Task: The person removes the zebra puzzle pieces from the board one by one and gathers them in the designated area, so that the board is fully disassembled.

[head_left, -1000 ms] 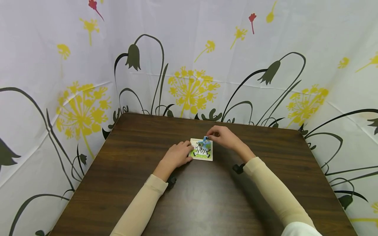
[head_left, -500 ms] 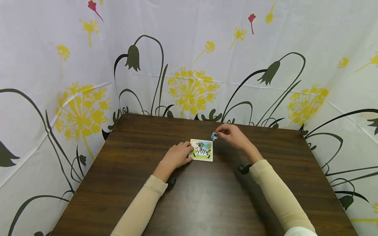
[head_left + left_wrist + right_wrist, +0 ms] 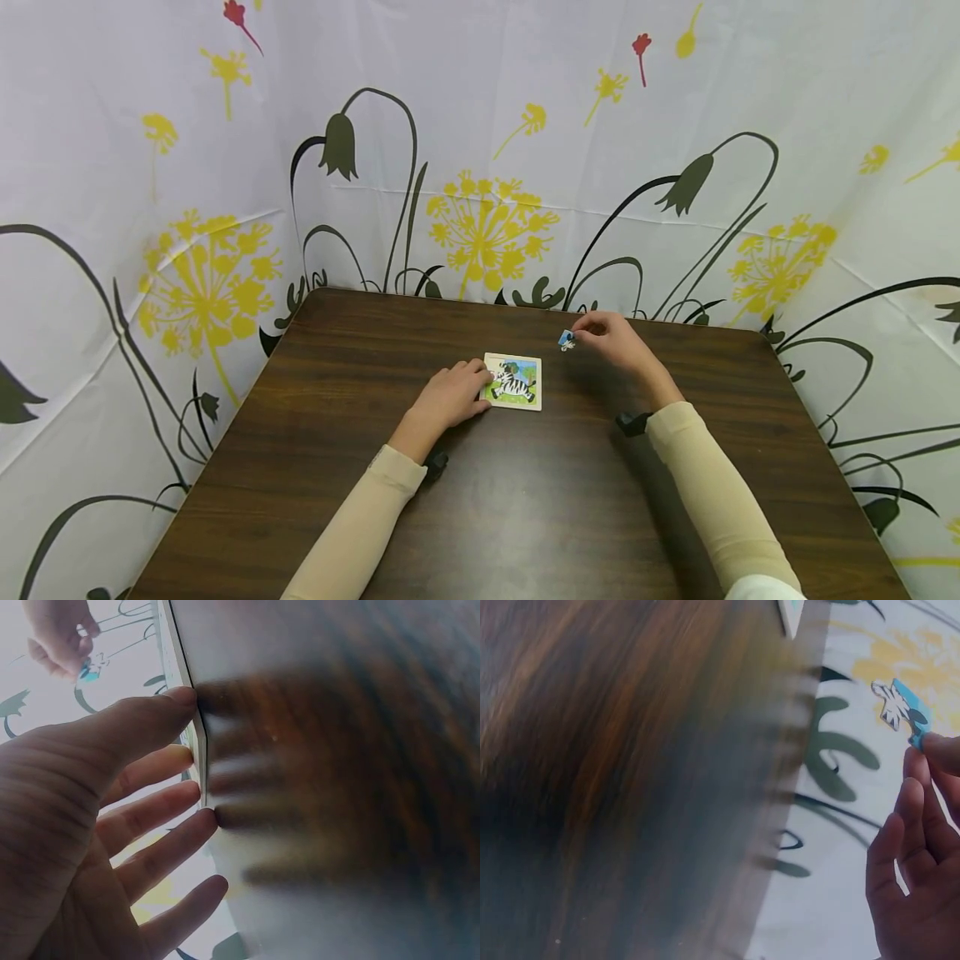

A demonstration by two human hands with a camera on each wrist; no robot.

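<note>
A small square zebra jigsaw puzzle (image 3: 517, 385) in a pale wooden tray lies flat on the table; a pale bare patch shows at its upper left. My left hand (image 3: 450, 393) rests at the tray's left side, fingers fairly straight and spread. In the left wrist view, thumb and fingertips lie along the tray's edge (image 3: 201, 750). My right hand (image 3: 611, 340) is right of and beyond the tray, pinching a blue-and-white puzzle piece (image 3: 900, 705) between thumb and index finger. Part of the zebra's head shows on that piece, raised over the table in the head view.
The dark wooden table (image 3: 360, 350) reaches back to a white curtain (image 3: 480, 108) printed with flowers. Black wrist-worn devices (image 3: 632, 423) sit below both wrists.
My right hand has drawn the puzzle piece away from the tray's top edge, rightward and slightly toward the back. The left hand and tray have stayed in place.
</note>
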